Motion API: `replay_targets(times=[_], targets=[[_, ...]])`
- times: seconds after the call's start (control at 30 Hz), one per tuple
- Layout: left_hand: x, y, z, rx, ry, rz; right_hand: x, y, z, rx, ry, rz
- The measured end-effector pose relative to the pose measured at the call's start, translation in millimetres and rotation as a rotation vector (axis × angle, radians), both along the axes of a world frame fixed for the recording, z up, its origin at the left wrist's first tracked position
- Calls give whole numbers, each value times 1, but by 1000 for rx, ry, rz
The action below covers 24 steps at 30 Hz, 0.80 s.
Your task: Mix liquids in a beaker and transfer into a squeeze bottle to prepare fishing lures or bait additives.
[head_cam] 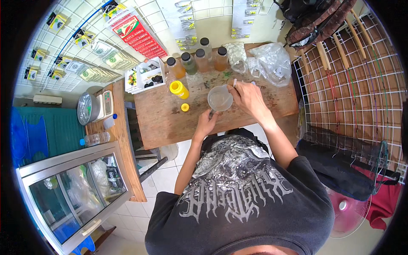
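Observation:
My left hand [206, 124] grips the dark-looking handle of a clear plastic measuring cup [220, 98] above the wooden table. At the cup's right rim is my right hand [250, 97], its fingers pinched together. A small pale object [235, 83] pokes up between those fingers; most of it is hidden, so its kind is unclear. To the left of the cup an uncapped yellow plastic bottle [179, 90] stands on the table. Its likely cap, a yellow piece [185, 107], lies in front of it.
Several dark-capped bottles [190, 63] of coloured liquid line the back of the wooden table [159, 124]. Beside them are a white compartment box [146, 75] and plastic bags [271, 62]. A digital scale [106, 103] and metal bowl [88, 108] stand left. Wire mesh [350, 111] borders the right.

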State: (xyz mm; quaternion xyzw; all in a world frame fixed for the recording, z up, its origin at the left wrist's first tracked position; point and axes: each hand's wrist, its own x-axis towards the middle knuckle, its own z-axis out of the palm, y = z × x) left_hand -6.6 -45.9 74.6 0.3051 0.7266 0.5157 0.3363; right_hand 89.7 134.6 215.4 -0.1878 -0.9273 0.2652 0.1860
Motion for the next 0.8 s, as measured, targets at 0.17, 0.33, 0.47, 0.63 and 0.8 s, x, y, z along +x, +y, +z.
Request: replay_targets(times=[0.17,0.33,0.47,0.63,0.8], targets=[[-11,-11,-16,-53,-81,-35,-1,-16,7,-35,16,-51],[-12,-17,-14,-13,0,-64,0,-21,8,-3,29,-144],[-16,-27,-15,-31,21,-81,0,-29,5,-62,38,-103],[-18,-38,-17,-50,54,-90,-1,-40,1,55,96,-101],[-21,-43,-13,-55,56,-103,-4,-50,3,47,53,-162]])
